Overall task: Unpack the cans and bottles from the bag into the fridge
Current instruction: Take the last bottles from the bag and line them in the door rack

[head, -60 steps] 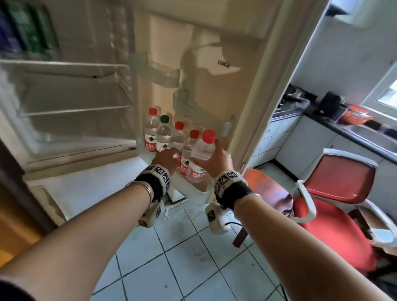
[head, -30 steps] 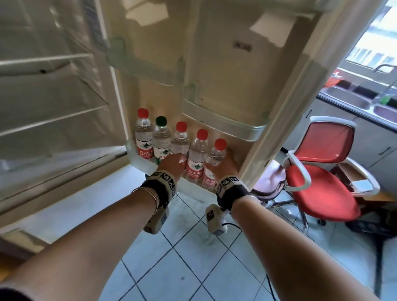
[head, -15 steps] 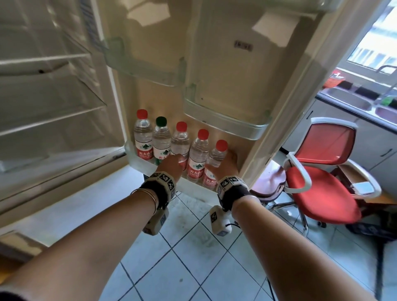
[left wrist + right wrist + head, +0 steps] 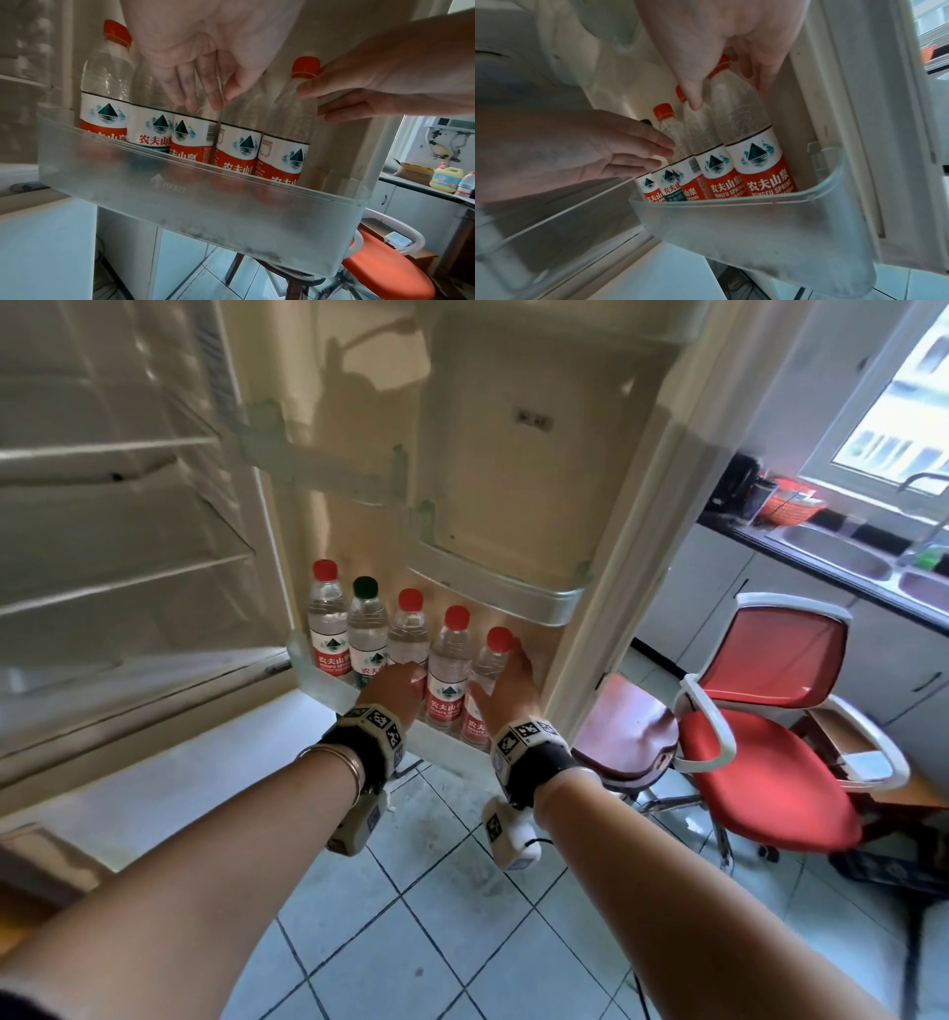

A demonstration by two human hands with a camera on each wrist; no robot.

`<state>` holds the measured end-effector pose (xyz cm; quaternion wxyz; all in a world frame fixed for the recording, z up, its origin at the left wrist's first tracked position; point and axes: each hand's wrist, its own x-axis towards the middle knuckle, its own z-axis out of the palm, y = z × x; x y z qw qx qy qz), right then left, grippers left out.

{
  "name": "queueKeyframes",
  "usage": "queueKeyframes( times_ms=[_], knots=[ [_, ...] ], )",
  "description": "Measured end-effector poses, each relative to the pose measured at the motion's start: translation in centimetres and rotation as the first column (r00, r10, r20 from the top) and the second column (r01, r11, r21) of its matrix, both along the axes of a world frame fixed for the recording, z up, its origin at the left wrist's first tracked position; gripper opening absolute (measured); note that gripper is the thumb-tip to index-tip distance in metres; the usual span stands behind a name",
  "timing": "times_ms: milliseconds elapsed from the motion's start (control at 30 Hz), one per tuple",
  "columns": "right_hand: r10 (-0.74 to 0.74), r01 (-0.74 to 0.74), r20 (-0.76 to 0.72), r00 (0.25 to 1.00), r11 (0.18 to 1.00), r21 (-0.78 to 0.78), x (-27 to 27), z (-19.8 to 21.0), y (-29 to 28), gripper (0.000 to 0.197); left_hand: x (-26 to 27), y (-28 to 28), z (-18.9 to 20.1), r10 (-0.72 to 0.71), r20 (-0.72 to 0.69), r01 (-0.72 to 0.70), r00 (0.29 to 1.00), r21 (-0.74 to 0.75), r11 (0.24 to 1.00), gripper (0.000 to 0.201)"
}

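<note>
Nearest, the left hand [image 4: 391, 689] lays straight fingers against the middle clear plastic water bottle [image 4: 409, 634], its grip open. The right hand [image 4: 506, 688] curls its grip round the end red-capped bottle [image 4: 287, 130]. Five bottles stand upright in the frosted plastic door pocket [image 4: 205, 203] of the open white fridge [image 4: 513, 454]. Beyond stands a red chair [image 4: 770, 762].

Daylight enters from the window [image 4: 893, 403] at 2 o'clock in the head view, blown out, leaving a sheen on the open fridge door [image 4: 513, 454]. Head view bows at edges. Both wrist views are soft; the fridge interior at 9 o'clock smears with motion blur.
</note>
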<state>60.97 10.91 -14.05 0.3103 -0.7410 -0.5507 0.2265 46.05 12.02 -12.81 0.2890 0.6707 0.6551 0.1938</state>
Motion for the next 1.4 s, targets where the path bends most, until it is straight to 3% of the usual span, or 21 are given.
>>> queueKeyframes(
  times_ms=[67,300,467,667,833,933,1033,1267,1400],
  knots=[
    [0.040,-0.040,-0.006,0.999,0.999,0.033,0.2,0.7,-0.9,0.084,0.4,-0.9,0.1,0.027,-0.020,-0.026,0.999,0.021,0.999,0.035],
    [0.249,-0.257,0.185,0.951,0.966,0.020,1.1,2.2,-3.4,0.066,1.6,-4.5,0.1,0.142,-0.042,-0.140,0.989,0.047,0.989,0.036],
    [0.312,-0.333,0.233,0.921,0.941,0.054,2.4,2.8,-5.9,0.059,2.2,-7.3,0.4,0.171,-0.048,-0.166,0.984,0.085,0.982,0.039],
    [0.267,-0.304,0.330,0.905,0.950,0.066,5.0,4.8,-8.8,0.037,2.6,-9.6,1.3,0.156,-0.071,-0.148,0.985,0.113,0.983,0.040],
    [0.099,-0.143,0.295,0.950,0.981,0.132,8.3,6.6,-9.9,0.031,3.2,-11.0,2.2,0.156,-0.090,-0.143,0.984,0.143,0.979,0.037],
    [0.017,-0.055,0.203,0.979,0.982,0.180,9.8,7.5,-9.5,0.038,3.6,-11.6,2.6,0.169,-0.108,-0.151,0.980,0.157,0.976,0.036],
    [-0.028,-0.002,0.126,0.992,0.974,0.227,10.9,8.8,-8.3,0.059,4.0,-11.7,3.1,0.193,-0.116,-0.173,0.974,0.157,0.972,0.038],
    [0.091,-0.091,0.002,0.996,0.986,0.143,12.5,10.2,-4.8,0.084,5.1,-11.5,3.6,0.328,-0.071,-0.307,0.942,0.211,0.928,0.042],
    [0.106,-0.090,-0.061,0.992,0.970,0.228,12.5,10.0,-4.3,0.087,5.8,-12.4,3.6,0.400,-0.074,-0.372,0.914,0.244,0.895,0.039]
  ],
)
